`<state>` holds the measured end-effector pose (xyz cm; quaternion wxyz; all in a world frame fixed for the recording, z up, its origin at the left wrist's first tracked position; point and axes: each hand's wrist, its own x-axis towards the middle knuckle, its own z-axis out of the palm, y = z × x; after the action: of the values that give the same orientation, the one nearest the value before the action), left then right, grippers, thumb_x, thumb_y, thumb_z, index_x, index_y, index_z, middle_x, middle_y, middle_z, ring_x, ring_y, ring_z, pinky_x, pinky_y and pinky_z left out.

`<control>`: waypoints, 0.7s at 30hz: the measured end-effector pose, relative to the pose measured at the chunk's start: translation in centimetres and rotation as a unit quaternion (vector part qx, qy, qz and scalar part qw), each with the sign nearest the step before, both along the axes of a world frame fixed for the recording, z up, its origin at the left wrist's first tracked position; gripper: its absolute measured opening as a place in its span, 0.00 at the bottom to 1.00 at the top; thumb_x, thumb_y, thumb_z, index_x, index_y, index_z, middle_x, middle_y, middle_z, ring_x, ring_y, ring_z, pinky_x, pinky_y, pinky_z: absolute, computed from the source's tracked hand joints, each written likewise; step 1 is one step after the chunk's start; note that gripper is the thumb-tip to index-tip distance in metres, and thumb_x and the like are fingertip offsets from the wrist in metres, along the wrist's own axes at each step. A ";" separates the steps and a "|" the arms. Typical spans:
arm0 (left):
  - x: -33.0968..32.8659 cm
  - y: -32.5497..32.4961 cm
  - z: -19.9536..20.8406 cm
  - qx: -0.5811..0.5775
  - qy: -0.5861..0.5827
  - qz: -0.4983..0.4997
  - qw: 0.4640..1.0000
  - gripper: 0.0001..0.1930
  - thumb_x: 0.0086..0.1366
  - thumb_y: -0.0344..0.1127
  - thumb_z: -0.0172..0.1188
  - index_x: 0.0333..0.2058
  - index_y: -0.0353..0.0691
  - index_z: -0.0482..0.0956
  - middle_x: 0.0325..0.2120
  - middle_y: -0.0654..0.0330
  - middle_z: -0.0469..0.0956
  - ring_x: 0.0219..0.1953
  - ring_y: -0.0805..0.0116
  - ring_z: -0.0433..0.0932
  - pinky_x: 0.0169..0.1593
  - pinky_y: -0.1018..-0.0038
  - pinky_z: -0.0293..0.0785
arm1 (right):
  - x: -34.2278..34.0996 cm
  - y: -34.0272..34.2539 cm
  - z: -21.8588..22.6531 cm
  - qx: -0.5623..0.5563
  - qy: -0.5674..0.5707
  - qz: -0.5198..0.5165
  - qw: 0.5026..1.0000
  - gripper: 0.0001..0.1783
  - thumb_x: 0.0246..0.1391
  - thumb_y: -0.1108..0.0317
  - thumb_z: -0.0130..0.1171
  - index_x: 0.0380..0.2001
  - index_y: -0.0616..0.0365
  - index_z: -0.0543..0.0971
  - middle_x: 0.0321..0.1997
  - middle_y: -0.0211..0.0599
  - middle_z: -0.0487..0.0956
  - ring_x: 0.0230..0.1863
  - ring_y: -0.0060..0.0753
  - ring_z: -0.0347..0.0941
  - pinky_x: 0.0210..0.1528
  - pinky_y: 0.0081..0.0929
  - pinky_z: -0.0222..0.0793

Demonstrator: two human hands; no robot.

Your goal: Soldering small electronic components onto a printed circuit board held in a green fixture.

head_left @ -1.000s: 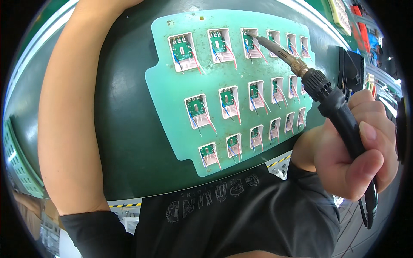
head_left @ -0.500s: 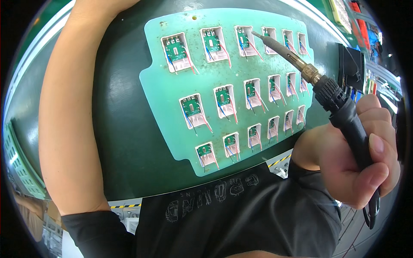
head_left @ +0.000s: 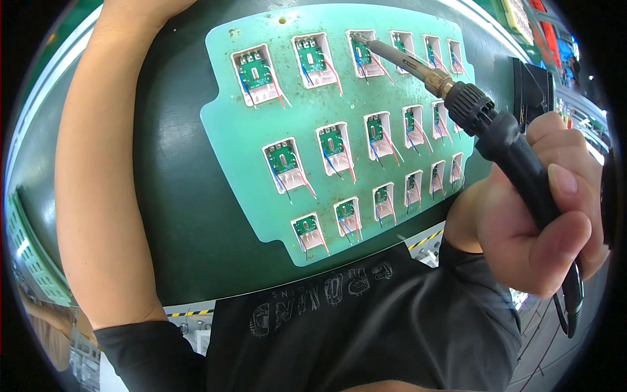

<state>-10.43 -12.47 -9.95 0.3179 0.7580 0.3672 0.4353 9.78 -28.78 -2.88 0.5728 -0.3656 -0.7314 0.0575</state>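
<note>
- Our right hand (head_left: 542,215) grips the soldering iron (head_left: 496,130), tip on a top-row board of the pale green jig (head_left: 261,189) on the dark surface (head_left: 183,215).
- Left hand out of view, state unknowable.
- Finished joints indistinguishable; progress unclear.

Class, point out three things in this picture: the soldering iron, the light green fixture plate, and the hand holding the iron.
soldering iron (head_left: 503,140), head view, on its black handle.
light green fixture plate (head_left: 228,130), head view, on a bare part left of the pockets.
right hand (head_left: 529,228), head view, on the fingers wrapped round the handle.

Black short-sleeved T-shirt (head_left: 366,326), faded grey print on chest; forearms bare.
</note>
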 end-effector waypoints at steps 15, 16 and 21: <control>0.0 0.1 -0.1 0.005 0.011 0.006 1.000 0.12 0.58 0.32 0.57 0.18 0.34 0.74 0.15 0.66 0.73 0.19 0.82 0.67 0.25 0.83 0.62 | -0.1 0.0 -0.5 0.005 0.041 -0.010 0.999 0.15 0.48 0.62 0.42 0.23 0.65 0.70 0.12 0.42 0.62 0.10 0.26 0.51 0.13 0.25 0.42; 0.1 0.1 -0.1 0.005 0.008 0.003 1.000 0.12 0.58 0.32 0.57 0.18 0.34 0.74 0.15 0.66 0.73 0.19 0.82 0.67 0.25 0.83 0.62 | -0.2 0.4 -0.8 0.007 0.043 -0.012 0.999 0.15 0.48 0.62 0.42 0.23 0.65 0.70 0.12 0.42 0.62 0.10 0.26 0.51 0.13 0.25 0.42; 0.2 0.0 0.0 0.017 0.006 0.000 1.000 0.12 0.58 0.32 0.57 0.18 0.34 0.74 0.15 0.66 0.73 0.20 0.82 0.67 0.26 0.83 0.62 | 0.1 0.0 -0.6 0.010 0.055 -0.019 0.998 0.15 0.47 0.62 0.42 0.23 0.65 0.70 0.12 0.42 0.62 0.10 0.26 0.51 0.13 0.25 0.42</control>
<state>-10.20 -12.50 -9.90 0.3032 0.7658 0.3617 0.4368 9.92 -28.79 -3.52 0.6167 -0.3703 -0.6921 0.0595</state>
